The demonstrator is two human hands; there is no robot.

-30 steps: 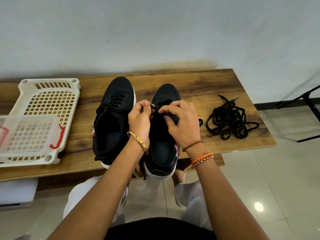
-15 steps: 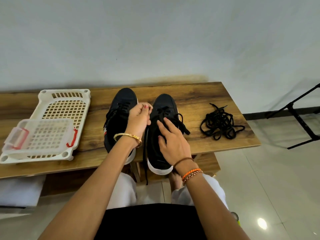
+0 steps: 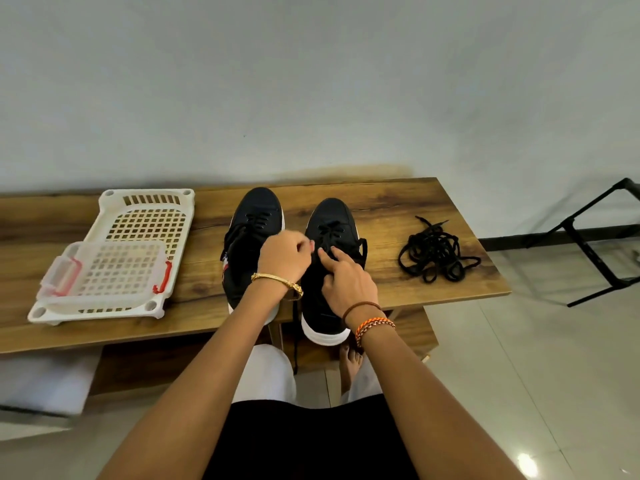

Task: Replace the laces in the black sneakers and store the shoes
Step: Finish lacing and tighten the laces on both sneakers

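Two black sneakers with white soles stand side by side on the wooden bench (image 3: 398, 202), toes toward the wall: the left sneaker (image 3: 254, 216) and the right sneaker (image 3: 330, 216). My left hand (image 3: 285, 256) hovers between them with its fingers curled, pinching a black lace of the right sneaker. My right hand (image 3: 346, 278) rests on the right sneaker, index finger pointing onto the laces near the left hand. One lace end hangs down over the bench's front edge. A tangled pile of loose black laces (image 3: 434, 252) lies on the bench to the right.
A white perforated plastic shoe rack (image 3: 149, 220) sits on the bench's left part, with a clear lidded tray with red clips (image 3: 107, 271) on it. A black metal stand (image 3: 595, 244) is on the tiled floor at the right. The wall is right behind the bench.
The camera has pulled back and up, so the bench looks smaller. My right hand let go of the lace and now points a finger onto it. My left hand stays at the lace.
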